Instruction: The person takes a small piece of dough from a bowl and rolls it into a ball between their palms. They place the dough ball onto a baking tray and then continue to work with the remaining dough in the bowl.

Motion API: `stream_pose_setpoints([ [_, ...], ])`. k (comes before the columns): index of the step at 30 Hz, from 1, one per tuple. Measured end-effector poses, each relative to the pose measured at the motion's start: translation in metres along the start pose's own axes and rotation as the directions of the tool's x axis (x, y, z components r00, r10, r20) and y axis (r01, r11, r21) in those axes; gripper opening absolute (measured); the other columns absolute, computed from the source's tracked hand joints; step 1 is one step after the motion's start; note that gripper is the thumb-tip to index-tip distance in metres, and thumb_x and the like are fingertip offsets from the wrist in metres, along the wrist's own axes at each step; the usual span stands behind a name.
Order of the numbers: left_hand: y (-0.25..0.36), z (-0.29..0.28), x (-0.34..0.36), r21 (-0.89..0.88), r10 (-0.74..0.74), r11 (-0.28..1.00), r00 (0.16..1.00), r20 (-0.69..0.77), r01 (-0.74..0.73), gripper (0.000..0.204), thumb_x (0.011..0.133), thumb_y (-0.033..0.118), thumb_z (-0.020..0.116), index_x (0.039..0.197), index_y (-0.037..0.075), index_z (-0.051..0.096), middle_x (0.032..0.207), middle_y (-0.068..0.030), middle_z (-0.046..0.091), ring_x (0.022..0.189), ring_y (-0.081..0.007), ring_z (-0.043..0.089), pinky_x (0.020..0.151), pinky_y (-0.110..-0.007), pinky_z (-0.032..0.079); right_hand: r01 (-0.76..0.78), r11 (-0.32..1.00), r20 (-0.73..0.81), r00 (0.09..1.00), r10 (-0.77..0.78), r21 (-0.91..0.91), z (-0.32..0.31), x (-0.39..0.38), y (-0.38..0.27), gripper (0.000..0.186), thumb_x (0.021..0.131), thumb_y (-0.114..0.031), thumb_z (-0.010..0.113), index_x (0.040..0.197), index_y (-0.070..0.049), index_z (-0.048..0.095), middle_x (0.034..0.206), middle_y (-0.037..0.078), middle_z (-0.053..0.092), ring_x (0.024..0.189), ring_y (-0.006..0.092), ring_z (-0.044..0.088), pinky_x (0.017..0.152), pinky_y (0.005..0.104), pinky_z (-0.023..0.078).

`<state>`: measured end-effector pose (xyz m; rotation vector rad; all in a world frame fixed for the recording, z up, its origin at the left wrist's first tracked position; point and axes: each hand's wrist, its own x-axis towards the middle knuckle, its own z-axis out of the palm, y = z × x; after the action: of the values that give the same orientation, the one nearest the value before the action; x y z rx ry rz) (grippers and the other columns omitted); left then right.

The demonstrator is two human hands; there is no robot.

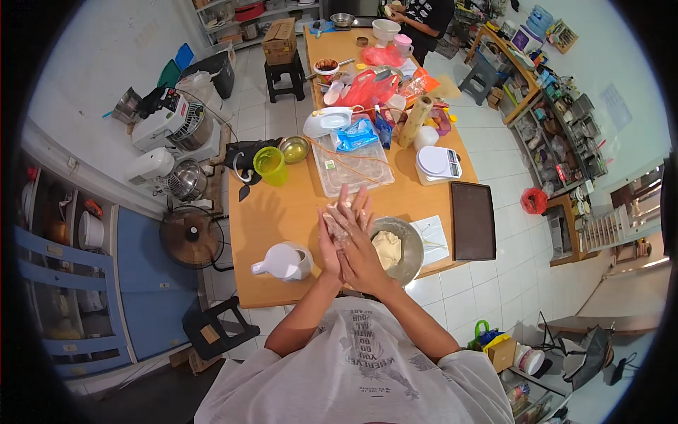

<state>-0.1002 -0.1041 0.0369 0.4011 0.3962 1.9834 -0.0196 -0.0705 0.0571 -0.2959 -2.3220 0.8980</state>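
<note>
Shirt cropped, the right hand partly hides left hand and bowl.

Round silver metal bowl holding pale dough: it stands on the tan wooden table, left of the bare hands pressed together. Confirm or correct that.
Wrong side: the head view shows the round silver metal bowl right of the bare left hand and right hand, not left. The rest is right: it holds pale dough and stands on the tan wooden table; the hands are pressed together.

Free tabletop between jug and cup
</note>
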Motion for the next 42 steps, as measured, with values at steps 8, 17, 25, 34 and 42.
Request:
stream_pose_setpoints([
  [8,-0.033,0.000,0.007,-0.247,-0.257,0.924,0.953,0.162,0.291,0.084,0.103,0.068,0.034,0.171,0.022,0.013,0.176,-0.0192,0.010,0.163,-0.0360,0.010,0.131,-0.052,0.008,-0.059,0.969,0.081,0.993,0.081,-0.241,-0.046,0.003,0.000,0.075,0.094,-0.027,0.070,0.157,-0.001,0.040,0.163,0.021,0.040,0.155,0.0443,0.030,0.127,0.0634,0.010],
  [17,-0.011,0.024,0.019,-0.508,-0.386,0.766,0.914,0.126,0.394,0.077,0.107,0.062,0.039,0.169,0.019,0.021,0.172,-0.0167,0.024,0.156,-0.0299,0.031,0.130,-0.047,0.026,-0.165,0.963,-0.038,0.986,0.161,-0.214,-0.075,-0.039,0.017,0.077,0.085,-0.029,0.081,0.155,-0.017,0.051,0.168,0.020,0.031,0.159,0.0479,0.017,0.123,0.0737,0.003],
  [25,-0.050,0.031,0.004,-0.360,-0.365,0.870,0.931,-0.010,0.337,0.078,0.107,0.064,0.035,0.168,0.016,0.026,0.172,-0.0153,0.027,0.157,-0.0292,0.029,0.129,-0.044,0.025,-0.314,0.946,-0.121,0.945,0.304,-0.080,-0.070,-0.082,0.014,0.061,0.089,-0.023,0.080,0.146,-0.015,0.061,0.164,0.016,0.043,0.156,0.0426,0.029,0.126,0.0652,0.008],
  [34,-0.157,0.052,-0.026,0.011,-0.324,0.941,0.912,-0.253,0.337,0.078,0.107,0.061,0.034,0.160,0.005,0.040,0.162,-0.0165,0.044,0.150,-0.0302,0.040,0.126,-0.043,0.031,-0.411,0.863,-0.092,0.886,0.454,0.295,-0.139,-0.163,0.038,0.042,0.088,-0.005,0.080,0.129,-0.005,0.070,0.125,0.015,0.074,0.116,0.0285,0.071,0.103,0.0416,0.053],
  [42,-0.318,0.089,-0.054,0.112,-0.456,0.853,0.832,-0.316,0.510,0.066,0.107,0.058,0.043,0.141,0.003,0.057,0.138,-0.0136,0.062,0.123,-0.0236,0.059,0.110,-0.040,0.048,-0.497,0.702,-0.071,0.789,0.610,0.510,-0.229,-0.299,0.092,0.042,0.090,0.000,0.078,0.131,-0.001,0.068,0.125,0.011,0.071,0.112,0.0202,0.070,0.099,0.0358,0.056],
])
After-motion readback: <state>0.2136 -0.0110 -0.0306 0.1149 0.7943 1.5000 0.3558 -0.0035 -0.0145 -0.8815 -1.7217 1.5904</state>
